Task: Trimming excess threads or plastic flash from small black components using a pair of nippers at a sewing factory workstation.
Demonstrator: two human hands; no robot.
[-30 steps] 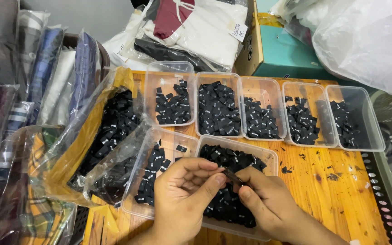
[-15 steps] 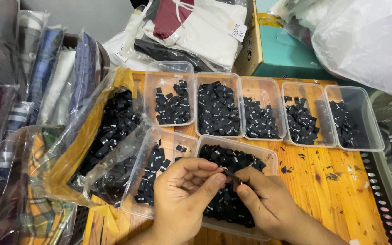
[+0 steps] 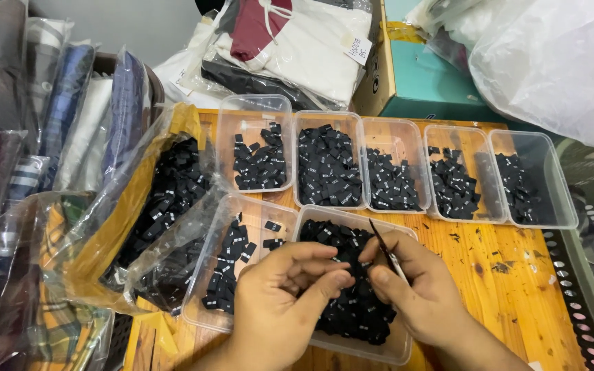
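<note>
Your right hand [image 3: 421, 295] pinches thin metal tweezers [image 3: 384, 249] while your left hand [image 3: 287, 295] nips a small, soft black fabric label [image 3: 344, 269] over the clear plastic tub [image 3: 386, 350] at the wooden table's [image 3: 517, 302] near edge—light, floppy, so grip its edge.

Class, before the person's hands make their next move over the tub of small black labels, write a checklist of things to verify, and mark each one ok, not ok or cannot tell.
1. Right hand grips the thin dark tweezers: ok.
2. Left hand pinches a label: cannot tell, its fingertips hide it.
3. Both hands are above the clear plastic tub of black fabric labels: ok.
4. Five clear rear tubs stand open in a row: ok.
5. Orange wooden table is free of stray bits: not ok, dark scraps lie on it.
</note>
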